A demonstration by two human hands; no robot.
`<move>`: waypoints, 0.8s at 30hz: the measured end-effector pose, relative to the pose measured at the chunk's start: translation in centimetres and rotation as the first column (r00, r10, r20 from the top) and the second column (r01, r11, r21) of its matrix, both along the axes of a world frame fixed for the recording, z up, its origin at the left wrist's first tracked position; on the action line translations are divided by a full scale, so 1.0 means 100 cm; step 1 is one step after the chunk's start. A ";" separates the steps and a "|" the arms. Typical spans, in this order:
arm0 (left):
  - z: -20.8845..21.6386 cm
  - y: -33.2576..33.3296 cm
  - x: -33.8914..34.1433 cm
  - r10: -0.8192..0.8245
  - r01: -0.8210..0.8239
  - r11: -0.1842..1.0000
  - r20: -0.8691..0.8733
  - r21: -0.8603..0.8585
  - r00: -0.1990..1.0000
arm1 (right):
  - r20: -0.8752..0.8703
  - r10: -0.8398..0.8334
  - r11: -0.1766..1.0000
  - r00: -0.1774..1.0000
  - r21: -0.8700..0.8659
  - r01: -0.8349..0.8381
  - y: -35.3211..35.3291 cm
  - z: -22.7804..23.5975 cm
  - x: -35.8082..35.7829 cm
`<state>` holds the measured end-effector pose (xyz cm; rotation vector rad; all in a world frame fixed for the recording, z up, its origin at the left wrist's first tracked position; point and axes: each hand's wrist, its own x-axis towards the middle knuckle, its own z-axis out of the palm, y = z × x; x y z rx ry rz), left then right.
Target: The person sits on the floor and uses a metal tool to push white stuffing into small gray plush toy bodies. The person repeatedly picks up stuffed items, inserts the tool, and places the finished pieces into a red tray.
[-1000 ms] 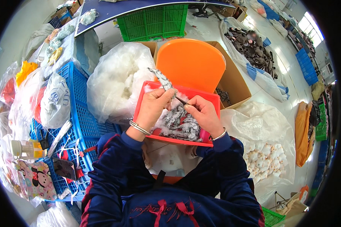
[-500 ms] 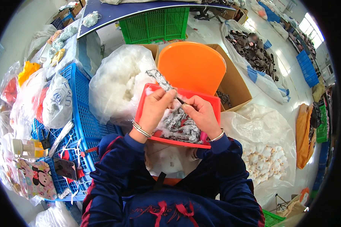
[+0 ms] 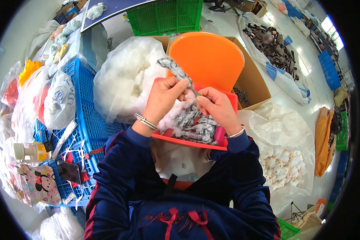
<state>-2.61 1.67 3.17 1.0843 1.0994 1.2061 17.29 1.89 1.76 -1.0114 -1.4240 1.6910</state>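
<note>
My left hand [image 3: 165,97] is closed in a pinch on a narrow, fuzzy grey-and-white fabric piece [image 3: 173,69], which sticks up and to the left beyond the fingers. My right hand [image 3: 216,105] grips a slim metal tool [image 3: 195,92] between thumb and fingers, its far end meeting the lower end of the fabric piece; the tip is hidden. Both hands are over a red tray [image 3: 180,139] on my lap. More grey fuzzy pieces [image 3: 203,131] and some white stuffing [image 3: 169,121] lie in it.
Ahead stand an orange stool [image 3: 206,60] and a cardboard box [image 3: 254,86]. A clear bag of white stuffing [image 3: 124,80] is at left, beside blue crates [image 3: 84,104]. On the right, a plastic bag [image 3: 282,170] holds many small white pieces.
Both hands have risen slightly, still holding the fabric piece and the tool. The view has shifted a little, so the stool and tray sit higher in it.
</note>
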 end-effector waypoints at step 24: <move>-0.054 0.040 -0.024 -0.441 0.329 0.881 -0.334 -0.341 0.833 | 0.191 -0.235 0.949 0.953 0.256 0.182 0.016 -0.042 0.034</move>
